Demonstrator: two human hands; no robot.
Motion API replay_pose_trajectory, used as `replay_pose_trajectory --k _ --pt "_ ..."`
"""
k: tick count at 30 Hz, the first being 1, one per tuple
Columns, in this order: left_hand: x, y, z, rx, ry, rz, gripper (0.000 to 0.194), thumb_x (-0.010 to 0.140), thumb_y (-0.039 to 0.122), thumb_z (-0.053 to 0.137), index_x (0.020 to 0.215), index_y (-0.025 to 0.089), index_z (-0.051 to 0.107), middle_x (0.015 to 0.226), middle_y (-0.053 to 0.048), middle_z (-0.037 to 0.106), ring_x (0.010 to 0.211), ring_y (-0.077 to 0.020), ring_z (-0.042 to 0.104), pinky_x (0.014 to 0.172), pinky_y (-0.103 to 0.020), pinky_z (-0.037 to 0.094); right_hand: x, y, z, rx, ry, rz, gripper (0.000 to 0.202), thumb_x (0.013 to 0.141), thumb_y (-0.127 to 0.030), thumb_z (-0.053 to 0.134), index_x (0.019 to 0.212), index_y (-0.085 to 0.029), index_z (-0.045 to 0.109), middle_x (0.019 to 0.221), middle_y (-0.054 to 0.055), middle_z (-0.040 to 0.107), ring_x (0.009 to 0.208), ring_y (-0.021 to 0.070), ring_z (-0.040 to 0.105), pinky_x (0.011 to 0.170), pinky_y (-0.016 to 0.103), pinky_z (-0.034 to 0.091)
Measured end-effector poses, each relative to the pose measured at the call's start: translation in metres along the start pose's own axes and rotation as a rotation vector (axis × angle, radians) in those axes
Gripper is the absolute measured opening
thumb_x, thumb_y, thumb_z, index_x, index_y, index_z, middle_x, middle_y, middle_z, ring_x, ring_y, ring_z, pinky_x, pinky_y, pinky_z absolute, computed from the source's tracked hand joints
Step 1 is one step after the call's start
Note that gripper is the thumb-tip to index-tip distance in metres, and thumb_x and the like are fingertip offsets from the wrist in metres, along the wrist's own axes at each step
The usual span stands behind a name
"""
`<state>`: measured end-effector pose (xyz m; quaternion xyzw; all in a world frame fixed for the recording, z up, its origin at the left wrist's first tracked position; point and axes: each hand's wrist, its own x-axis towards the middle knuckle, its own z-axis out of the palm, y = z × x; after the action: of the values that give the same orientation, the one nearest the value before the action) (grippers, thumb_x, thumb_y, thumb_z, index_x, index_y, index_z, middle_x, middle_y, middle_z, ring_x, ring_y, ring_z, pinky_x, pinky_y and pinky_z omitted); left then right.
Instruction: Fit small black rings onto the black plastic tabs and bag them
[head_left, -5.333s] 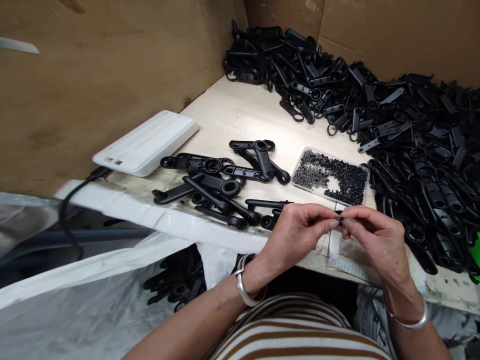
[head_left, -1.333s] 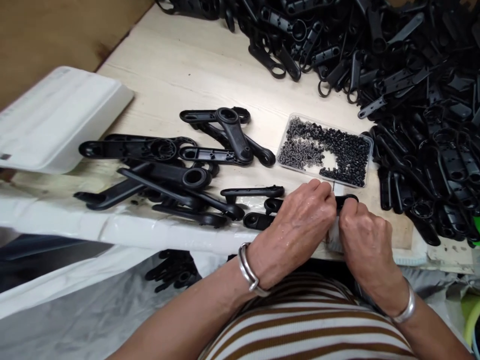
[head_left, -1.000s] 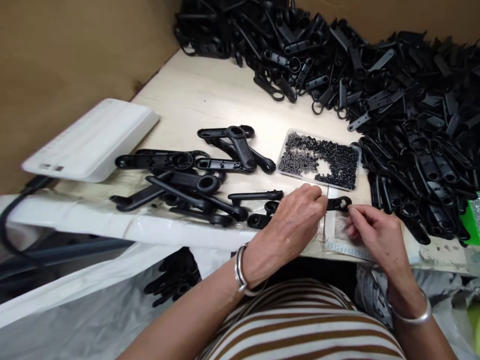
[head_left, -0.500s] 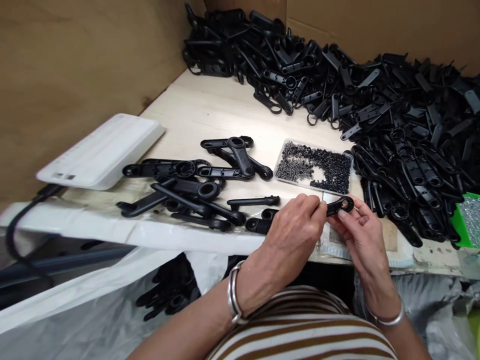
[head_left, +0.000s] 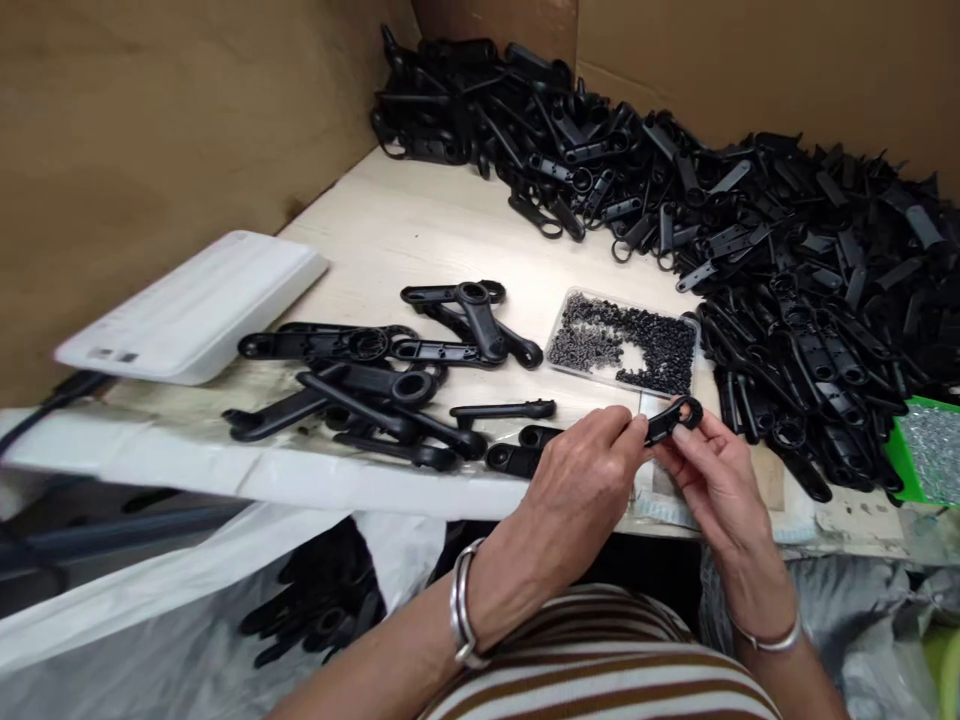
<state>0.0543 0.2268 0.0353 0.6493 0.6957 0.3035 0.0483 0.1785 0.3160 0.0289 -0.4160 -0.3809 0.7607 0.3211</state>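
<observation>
a black lever [head_left: 663, 424] was low, right of centre in the frame: the left hand [head_left: 585, 470] had its grip clamped on the left end, the right hand [head_left: 718, 480] on the right. slippery handling could have jolted the tray [head_left: 634, 358] just above, spilling bits [head_left: 664, 345].

Room over tabletop [head_left: 442, 222] beyond the tray [head_left: 633, 358] (black pile [head_left: 814, 245] crowds right)

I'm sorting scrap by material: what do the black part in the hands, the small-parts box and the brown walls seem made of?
Black part: probably moulded plastic, satin finish, from its even, soft sheen. Small-parts box: likely clear, glossy plastic; the tabletop seems to show through. Brown walls: apparently matt cardboard, judging by plain colour and crease.
</observation>
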Motion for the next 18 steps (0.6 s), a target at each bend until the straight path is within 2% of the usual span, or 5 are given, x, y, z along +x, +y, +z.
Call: replay_pose_trajectory --k 5,8,11,15,18 --pt "0.000 -0.004 0.005 -0.118 0.097 0.066 0.011 0.096 0.019 0.048 0.095 0.014 0.058 0.082 -0.004 0.059 0.069 -0.0163 0.058 0.062 -0.027 0.049 0.001 0.001 0.000 -0.061 -0.043 -0.099 0.030 0.065 -0.028 0.085 0.088 -0.016 0.069 0.081 0.000 0.064 0.066 0.0084 0.058 0.061 0.017 0.054" --pt "-0.003 -0.013 -0.003 -0.177 0.123 0.167 0.021 0.099 0.025 0.042 0.104 0.014 0.059 0.092 -0.007 0.063 0.078 -0.0163 0.062 0.068 -0.026 0.051 0.001 -0.014 -0.011 -0.219 -0.078 -0.146 0.044 0.070 -0.030 0.081 0.110 -0.018 0.066 0.088 0.002 0.066 0.067 0.0106 0.060 0.060 0.021 0.055" --pt "-0.011 -0.029 -0.017 -0.108 0.150 0.183 0.026 0.099 0.030 0.044 0.115 0.014 0.058 0.105 -0.010 0.063 0.091 -0.0186 0.063 0.078 -0.028 0.050 0.002 -0.047 -0.033 -0.412 0.020 -0.298 0.061 0.075 -0.031 0.077 0.130 -0.020 0.054 0.090 0.002 0.067 0.064 0.0110 0.061 0.057 0.023 0.055" --pt "-0.024 -0.054 -0.028 0.006 0.156 0.183 0.023 0.097 0.027 0.048 0.114 0.015 0.059 0.106 -0.010 0.063 0.094 -0.0214 0.061 0.082 -0.032 0.046 0.012 -0.113 -0.070 -0.806 0.221 -0.636 0.053 0.082 -0.035 0.069 0.132 -0.022 0.055 0.100 0.006 0.069 0.059 0.0107 0.058 0.048 0.023 0.048" --pt "-0.028 -0.063 -0.029 0.042 0.119 0.183 0.020 0.096 0.021 0.047 0.111 0.016 0.060 0.106 -0.009 0.065 0.096 -0.0225 0.060 0.081 -0.034 0.042 0.031 -0.157 -0.088 -1.370 0.432 -0.837 0.046 0.093 -0.029 0.051 0.138 -0.023 0.052 0.113 0.009 0.069 0.085 0.0164 0.066 0.071 0.030 0.053"
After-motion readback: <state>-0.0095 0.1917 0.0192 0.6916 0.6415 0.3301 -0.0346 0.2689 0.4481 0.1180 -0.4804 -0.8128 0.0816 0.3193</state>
